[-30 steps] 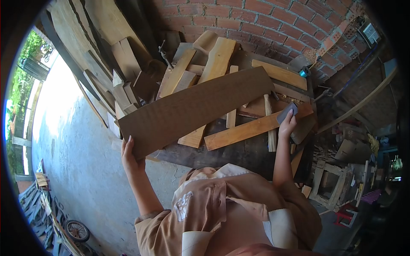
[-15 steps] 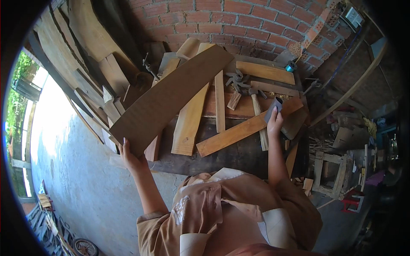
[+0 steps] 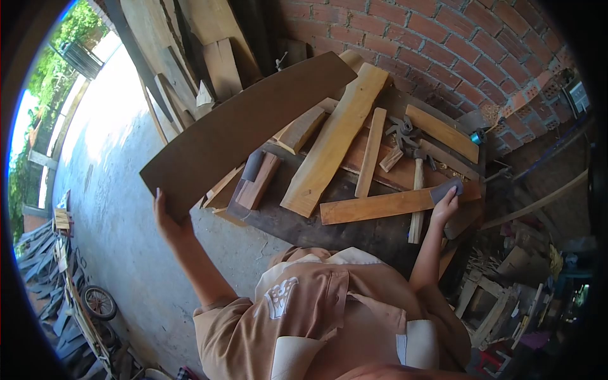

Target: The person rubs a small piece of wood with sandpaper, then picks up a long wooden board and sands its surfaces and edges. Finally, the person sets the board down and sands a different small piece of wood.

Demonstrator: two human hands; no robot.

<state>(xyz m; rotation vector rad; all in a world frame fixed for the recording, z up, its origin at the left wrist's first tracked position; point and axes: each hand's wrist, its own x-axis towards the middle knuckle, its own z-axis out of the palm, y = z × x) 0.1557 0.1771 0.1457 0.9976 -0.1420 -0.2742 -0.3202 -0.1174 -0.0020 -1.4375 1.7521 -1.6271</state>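
Note:
A wide dark brown board (image 3: 247, 120) is held up at its lower left end by my left hand (image 3: 171, 218), its far end above the bench. My right hand (image 3: 446, 202) grips a folded grey sheet (image 3: 447, 189), perhaps sandpaper, over the right part of an orange-brown plank (image 3: 380, 207). Another grey sheet (image 3: 251, 166) leans by a reddish wood block (image 3: 258, 182). A long yellow plank (image 3: 339, 139) and a narrow strip (image 3: 371, 152) lie on the bench. Close to my right hand is a hammer (image 3: 417, 202) with a wooden handle, partly under the orange-brown plank.
Dark metal tools (image 3: 403, 132) and a short board (image 3: 442, 133) lie at the back of the bench (image 3: 266, 221). Tall boards (image 3: 221, 69) lean at the upper left. A brick wall (image 3: 411, 31) stands behind. A wheel (image 3: 99, 302) is at the lower left.
The view has turned left. The dark board has swung left with my left hand, uncovering the reddish block and the second grey sheet. My right hand still holds its sheet.

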